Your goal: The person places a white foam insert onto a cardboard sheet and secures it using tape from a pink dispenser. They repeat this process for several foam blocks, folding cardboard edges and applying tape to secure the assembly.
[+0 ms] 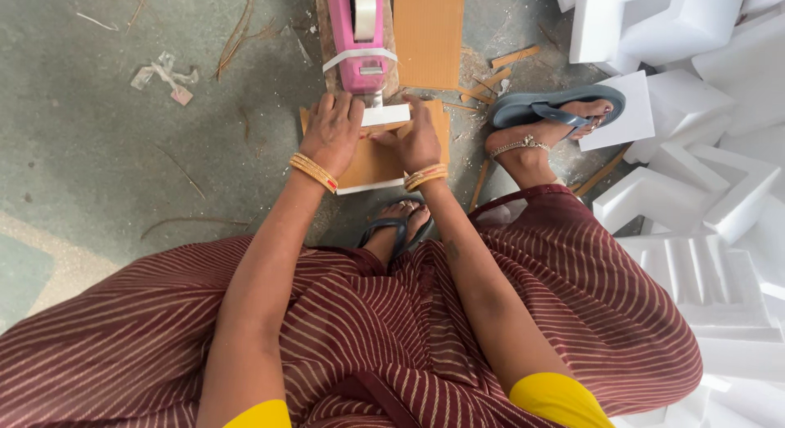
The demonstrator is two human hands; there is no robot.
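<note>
your left hand and right hand press curled fingers on the cardboard-faced foam piece, fingertips just below the pink tape dispenser.

Rough grey concrete floor, pretty dusty — dry twigs and a crumpled plastic scrap in the upper left. White foam blocks piled all down the right side, cardboard slivers scattered near top center. Soft, even daylight.

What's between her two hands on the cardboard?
In the head view, a small white block at the pink tape dispenser's mouth sits between the left hand and right hand, over the cardboard.
</note>
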